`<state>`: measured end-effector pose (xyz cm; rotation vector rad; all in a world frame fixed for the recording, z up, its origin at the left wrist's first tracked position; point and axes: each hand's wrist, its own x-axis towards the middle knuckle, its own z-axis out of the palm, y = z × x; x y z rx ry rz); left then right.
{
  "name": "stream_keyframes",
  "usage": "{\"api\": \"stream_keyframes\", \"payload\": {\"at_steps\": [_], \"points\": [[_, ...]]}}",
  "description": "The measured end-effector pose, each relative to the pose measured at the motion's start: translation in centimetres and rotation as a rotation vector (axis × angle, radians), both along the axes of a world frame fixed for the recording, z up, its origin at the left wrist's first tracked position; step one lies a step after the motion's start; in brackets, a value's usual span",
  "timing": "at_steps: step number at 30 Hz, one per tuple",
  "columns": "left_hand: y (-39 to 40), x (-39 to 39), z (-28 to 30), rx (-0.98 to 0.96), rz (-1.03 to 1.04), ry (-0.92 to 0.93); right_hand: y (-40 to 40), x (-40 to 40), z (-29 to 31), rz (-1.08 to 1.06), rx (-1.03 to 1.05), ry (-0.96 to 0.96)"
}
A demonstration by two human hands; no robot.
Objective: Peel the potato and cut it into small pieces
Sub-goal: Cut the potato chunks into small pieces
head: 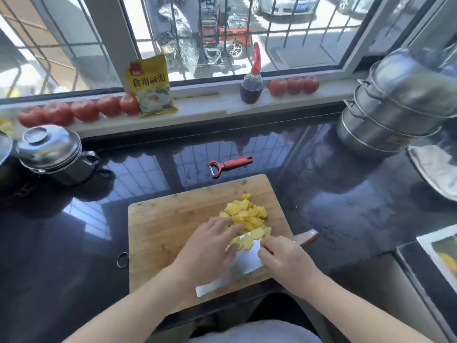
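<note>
Dark glossy surface [346, 219] under a barred window; wooden cutting board [160, 226] at its near edge. Right hand [286, 263]: grip curled round cleaver [247, 262], handle toward board's right edge, blade lying flat. Left hand [210, 243]: fingers straight, touching potato pieces [247, 216], piled just beyond blade. Nearer the pile: left hand. Peeler [230, 165] lies past board's far edge.

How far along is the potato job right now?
Peeling looks done: the peeler lies aside on the counter. Cutting looks nearly done: yellow potato pieces are piled on the cutting board. The left hand sweeps pieces onto the cleaver, held by the right hand. No whole potato shows.
</note>
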<state>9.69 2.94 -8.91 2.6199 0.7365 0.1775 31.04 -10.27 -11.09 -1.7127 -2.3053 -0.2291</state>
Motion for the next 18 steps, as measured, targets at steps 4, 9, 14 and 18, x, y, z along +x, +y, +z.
{"api": "stream_keyframes", "payload": {"at_steps": [4, 9, 14, 18], "points": [[1.2, 4.5, -0.9, -0.027, -0.316, 0.096, 1.0, -0.7, 1.4, 0.025, 0.083, 0.022], [3.3, 6.8, -3.7, 0.168, -0.354, -0.140, 1.8, 1.7, 2.5, 0.039, 0.103, -0.049], [4.9, 8.3, -4.4, 0.195, -0.207, -0.201, 1.6, 3.4, 2.3, 0.080, 0.036, -0.083], [4.3, 7.3, -3.0, 0.014, -0.112, -0.189, 1.2, 4.7, 2.1, 0.088, 0.005, -0.084]]}}
